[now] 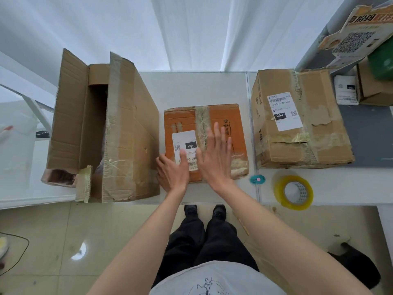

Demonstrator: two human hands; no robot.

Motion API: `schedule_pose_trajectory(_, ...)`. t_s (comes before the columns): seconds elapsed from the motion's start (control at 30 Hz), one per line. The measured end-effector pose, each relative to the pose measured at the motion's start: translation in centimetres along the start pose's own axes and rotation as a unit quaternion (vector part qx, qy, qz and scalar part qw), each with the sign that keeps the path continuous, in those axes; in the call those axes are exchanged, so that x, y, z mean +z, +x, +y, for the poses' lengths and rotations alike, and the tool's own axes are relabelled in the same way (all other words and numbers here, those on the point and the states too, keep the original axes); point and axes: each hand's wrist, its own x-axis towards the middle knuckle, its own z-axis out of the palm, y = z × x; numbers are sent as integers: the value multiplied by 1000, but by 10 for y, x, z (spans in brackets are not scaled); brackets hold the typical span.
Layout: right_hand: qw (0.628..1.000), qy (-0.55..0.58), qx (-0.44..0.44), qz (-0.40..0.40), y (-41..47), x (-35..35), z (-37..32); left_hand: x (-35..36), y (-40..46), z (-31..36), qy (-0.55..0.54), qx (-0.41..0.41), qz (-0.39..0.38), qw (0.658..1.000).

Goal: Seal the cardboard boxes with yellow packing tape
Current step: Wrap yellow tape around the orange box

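Note:
A flat orange cardboard box with a white label and old tape down its middle lies on the white table. My left hand grips its near left corner, thumb on the label. My right hand rests flat on the box top, fingers spread, holding nothing. A roll of yellow packing tape lies on the table's front edge to the right. A tall open brown box stands on the left. Another brown box with a white label sits on the right.
A small teal cutter lies between the orange box and the tape roll. At the back right are more cardboard, a green object and a small white label box. White curtains hang behind. My feet stand on a tiled floor.

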Motion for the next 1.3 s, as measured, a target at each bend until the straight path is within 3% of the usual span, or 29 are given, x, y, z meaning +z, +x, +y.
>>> schedule_pose_trajectory(0.1,996,-66,-50,-37,5,22,9,7,-1,-5,31,29,53,998)
schedule_pose_trajectory(0.37,993,-99,-69,11,18,14,61,13,2,-13,41,51,65,996)
schedule_pose_trajectory(0.57,995,-91,-2,33,22,-17,114,16,3,-17,29,53,67,996)
schedule_pose_trajectory(0.73,987,67,134,55,13,-19,101,14,3,-15,20,56,79,995)
schedule_pose_trajectory(0.8,988,59,129,60,9,-17,90,14,4,-15,48,96,106,989)
schedule_pose_trajectory(0.87,995,12,81,63,9,-12,73,17,1,-1,66,192,127,971)
schedule_pose_trajectory(0.97,997,-48,18,52,13,2,54,37,-11,33,96,349,95,927)
schedule_pose_trajectory(1.03,996,-73,10,43,11,11,51,51,-14,41,155,401,72,900)
schedule_pose_trajectory(1.17,996,-71,15,53,11,17,58,44,4,22,230,435,68,868)
schedule_pose_trajectory(1.3,996,-71,6,61,12,18,56,16,28,-3,193,347,93,913)
